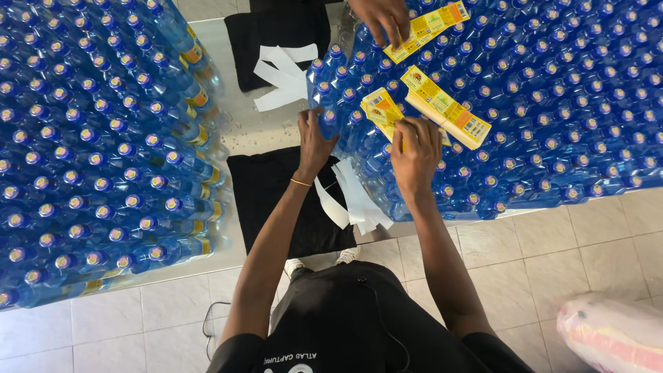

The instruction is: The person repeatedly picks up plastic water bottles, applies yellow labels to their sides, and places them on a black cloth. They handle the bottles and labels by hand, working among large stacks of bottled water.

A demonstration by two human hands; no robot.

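While the head camera looks straight down, the left hand (314,141) is wrapped around one blue plastic bottle (330,121) at the near-left corner of the right bottle block (552,103), fingers closed on its shoulder below the cap. The right hand (416,152) presses down on a yellow label (381,110) lying across the caps just beside that bottle; whether its fingers pinch the label or only pin it flat, I cannot tell. A longer stack of yellow labels (449,110) rests on the caps just to the right.

Handling, judged: the bottle looks filled, so moderately heavy, smooth-walled and likely slippery; the shoulder or neck is the sure hold. The label is thin, light and limp, best taken by an edge or corner.

White backing strips (356,200) hang off the table edge near the wrists; more white strips (283,72) lie on a black cloth (276,34) further up. A second black cloth (276,200) drapes over the near edge of the steel table (238,128). A co-worker's hand (380,17) at the top touches another strip of yellow labels (431,27).

Room: only the narrow lane between the left bottle block (90,138) and the right block is open; caps are packed tight elsewhere. Tiled floor (552,242) lies below, with a pink-and-white wrapped bundle (611,331) at lower right.
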